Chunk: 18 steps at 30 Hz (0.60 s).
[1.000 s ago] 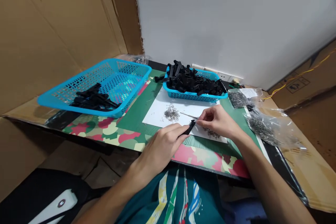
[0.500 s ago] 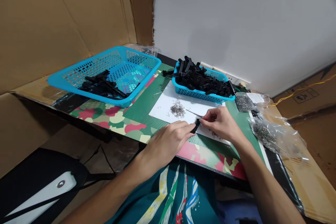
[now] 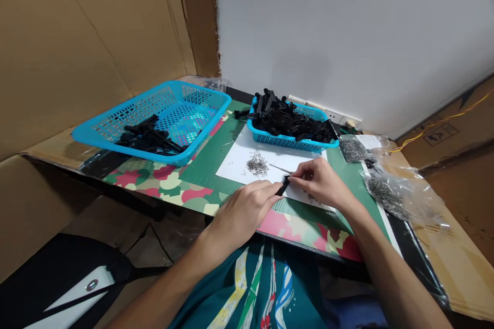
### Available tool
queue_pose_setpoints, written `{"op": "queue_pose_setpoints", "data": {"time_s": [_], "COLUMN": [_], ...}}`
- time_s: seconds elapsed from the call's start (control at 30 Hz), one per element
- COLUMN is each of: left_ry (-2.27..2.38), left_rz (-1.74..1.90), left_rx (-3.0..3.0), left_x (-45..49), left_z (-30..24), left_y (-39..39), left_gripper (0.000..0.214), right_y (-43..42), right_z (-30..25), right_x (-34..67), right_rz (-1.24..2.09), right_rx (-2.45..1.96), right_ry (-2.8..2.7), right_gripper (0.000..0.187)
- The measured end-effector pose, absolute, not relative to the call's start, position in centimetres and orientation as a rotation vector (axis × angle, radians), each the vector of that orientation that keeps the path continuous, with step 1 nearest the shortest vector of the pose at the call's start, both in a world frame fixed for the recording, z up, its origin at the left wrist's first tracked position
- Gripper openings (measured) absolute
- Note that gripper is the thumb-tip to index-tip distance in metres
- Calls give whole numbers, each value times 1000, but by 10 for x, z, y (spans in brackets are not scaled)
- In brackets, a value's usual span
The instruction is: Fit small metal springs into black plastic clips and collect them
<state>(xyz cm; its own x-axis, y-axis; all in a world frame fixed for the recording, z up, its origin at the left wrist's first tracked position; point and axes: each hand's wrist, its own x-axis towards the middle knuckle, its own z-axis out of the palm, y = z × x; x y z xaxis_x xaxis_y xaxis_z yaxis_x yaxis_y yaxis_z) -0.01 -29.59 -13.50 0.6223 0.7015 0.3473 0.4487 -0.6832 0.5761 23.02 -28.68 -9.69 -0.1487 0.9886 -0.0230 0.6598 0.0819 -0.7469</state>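
One black piece (image 3: 284, 186) is being gripped by the left hand (image 3: 245, 211) near the front edge of the white sheet (image 3: 231, 165); the right hand (image 3: 318, 180) is pinching at its far end while holding a slim metal tool (image 3: 280, 168). Small metal parts (image 3: 257, 164) are lying heaped beyond. The work is apparently running partway: a mound of black parts (image 3: 283, 118) is filling the smaller basket (image 3: 285, 141), and a lesser group (image 3: 148, 136) is occupying the larger basket (image 3: 129, 150). Which basket is holding finished pieces, the view is not showing; the gripped one is seemingly awaiting completion.
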Motion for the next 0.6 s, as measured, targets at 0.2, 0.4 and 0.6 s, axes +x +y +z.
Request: {"op": "queue_pose_setpoints", "data": {"time_s": [0.2, 0.4, 0.6], "left_ry": [922, 973, 967], "left_rz": [783, 773, 776], "left_rx": [2418, 2439, 2514], "left_x": [-1, -1, -1], "left_z": [-134, -137, -139], "left_y": [-296, -296, -297], "left_gripper": [28, 33, 33], "right_y": [-287, -285, -279], "right_z": [-90, -88, -104], "right_x": [240, 247, 239], "right_rz": [707, 384, 358], "right_rx": [-1596, -1588, -1621], "right_ry": [-1987, -1869, -2094], "right_gripper": [33, 22, 11]}}
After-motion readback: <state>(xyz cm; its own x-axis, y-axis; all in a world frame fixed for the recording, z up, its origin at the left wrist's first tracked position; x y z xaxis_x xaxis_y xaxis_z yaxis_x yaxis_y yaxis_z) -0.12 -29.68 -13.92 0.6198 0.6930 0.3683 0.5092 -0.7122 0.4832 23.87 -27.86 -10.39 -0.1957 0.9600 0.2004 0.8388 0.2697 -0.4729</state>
